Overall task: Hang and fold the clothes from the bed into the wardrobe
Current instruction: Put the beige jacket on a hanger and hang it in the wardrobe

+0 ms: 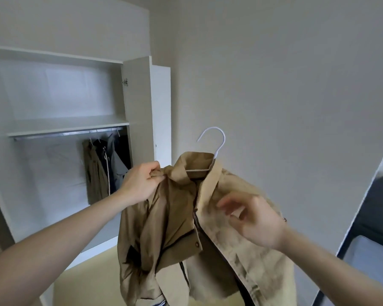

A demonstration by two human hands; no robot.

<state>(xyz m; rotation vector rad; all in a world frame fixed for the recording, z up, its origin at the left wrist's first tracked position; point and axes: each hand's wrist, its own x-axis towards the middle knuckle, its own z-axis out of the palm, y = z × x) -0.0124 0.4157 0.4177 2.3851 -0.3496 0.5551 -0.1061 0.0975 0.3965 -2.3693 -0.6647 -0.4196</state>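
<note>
1. Far to the left of the grip stands the open wardrobe. Its rail runs under a shelf, and a few hung garments crowd the rail's right end, nearest the grip; the stretch of rail further left looks free.

2. The left hand is the grip that matters here: fingers and thumb are curled shut, pinching a bunch of cloth at the left shoulder, beside the collar, of the tan jacket. The jacket is held up in the air in front of the person, off the bed and not yet in the wardrobe.

3. Just right of that grip and a little above it, the white hanger sits inside the collar, its hook rising clear of the cloth. The left shoulder looks bunched, so I judge the jacket only partly seated on the hanger.

4. Further right and lower, the right hand is blurred, fingers loose and spread in front of the jacket's right chest; it seems to hold nothing, and I cannot tell if it touches the cloth.

5. Step in hand, as I judge it: dressing the jacket onto the hanger. The next move calls for smoothing the shoulders over the hanger's arms, then taking the hook and carrying it left to the rail.
</note>
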